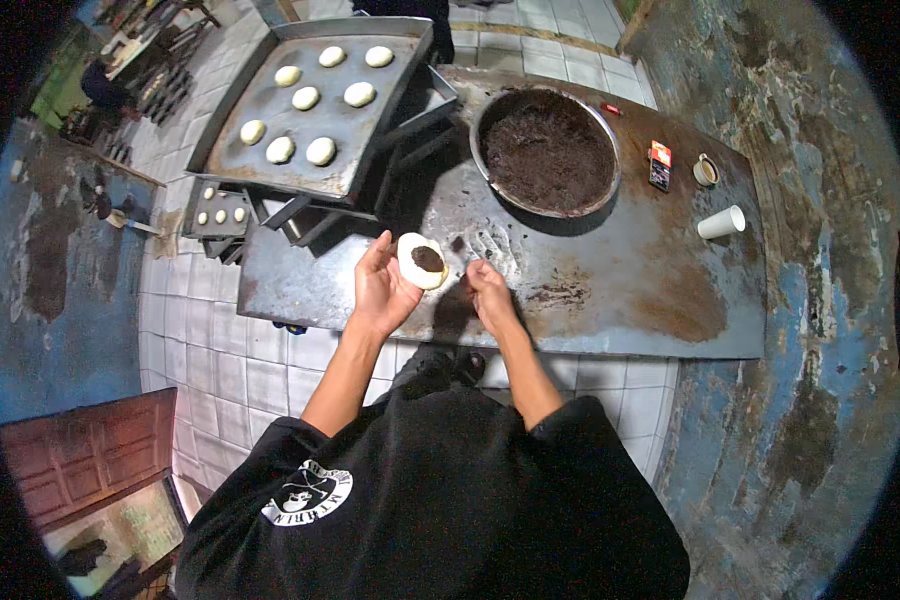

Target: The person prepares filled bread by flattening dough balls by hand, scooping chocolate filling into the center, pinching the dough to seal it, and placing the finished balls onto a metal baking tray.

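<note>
On my left hand (384,292), a flattened round of pale dough (410,274) rests against the fingers. A lump of dark crumbly filling (428,259) sits on the dough. Just to the right, my right hand (490,296) is closed with its fingers curled together; what they hold, if anything, I cannot make out. A small dark clump shows by those fingertips, over the table or on it. Beyond both hands stands a wide metal bowl (477,150) of dark crumbly filling (550,150). Several pale dough balls (306,98) lie spaced out on a metal tray (270,180) at the far left.
More trays are stacked crosswise under the top one, and a lower tray (232,222) with dough balls stands left of the metal table (630,290). At the table's right are a white cup (721,222), a small mug (706,171) and a red-and-black pack (660,165). A stained wall (810,300) rises beyond.
</note>
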{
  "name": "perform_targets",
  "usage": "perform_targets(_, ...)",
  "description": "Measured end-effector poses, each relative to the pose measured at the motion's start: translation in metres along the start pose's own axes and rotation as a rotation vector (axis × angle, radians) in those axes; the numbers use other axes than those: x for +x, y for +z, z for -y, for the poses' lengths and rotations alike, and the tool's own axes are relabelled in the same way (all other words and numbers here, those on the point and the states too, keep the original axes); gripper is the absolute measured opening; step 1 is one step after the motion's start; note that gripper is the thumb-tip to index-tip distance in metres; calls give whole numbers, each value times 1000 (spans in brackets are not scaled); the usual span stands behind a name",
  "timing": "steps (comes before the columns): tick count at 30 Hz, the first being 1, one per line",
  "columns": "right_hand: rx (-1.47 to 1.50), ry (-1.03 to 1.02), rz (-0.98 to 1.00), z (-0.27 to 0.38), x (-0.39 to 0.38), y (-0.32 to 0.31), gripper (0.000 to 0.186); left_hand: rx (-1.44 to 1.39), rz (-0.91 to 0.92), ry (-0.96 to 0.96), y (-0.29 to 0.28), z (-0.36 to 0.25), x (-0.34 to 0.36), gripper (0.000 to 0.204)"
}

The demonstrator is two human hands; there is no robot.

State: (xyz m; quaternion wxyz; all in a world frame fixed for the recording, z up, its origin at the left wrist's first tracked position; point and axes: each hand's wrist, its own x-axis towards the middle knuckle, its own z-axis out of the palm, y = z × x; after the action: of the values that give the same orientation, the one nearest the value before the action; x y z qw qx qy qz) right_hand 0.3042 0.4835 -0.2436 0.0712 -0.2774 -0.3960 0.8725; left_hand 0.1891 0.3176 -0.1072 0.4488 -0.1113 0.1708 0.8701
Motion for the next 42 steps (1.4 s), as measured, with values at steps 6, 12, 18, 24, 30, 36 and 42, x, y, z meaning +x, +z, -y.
perform_targets(6,-139,-104,433,35,-83,70,12,79,25,79,-20,5,-49,49)
perform_targets(12,-557,-308,69,-102,-14,-69,12,100,41,45,20,22,-69,44)
perform_targets(18,-789,-483,9,-29,-48,30,39,127,113,56,-6,16,-85,53)
perform_targets(24,-2,70,450,71,-134,103,55,497,-14,92,-8,20,-88,43)
perform_targets(30,-777,-534,253,79,-149,94,69,1069,-36,97,13,16,-90,41)
perform_targets(36,-952,-905,19,90,-144,116,31,1063,26,276,30,1,-94,44)
perform_targets(42,-1001,-1057,1,89,-148,166,36,667,-153,702,41,2,-87,32)
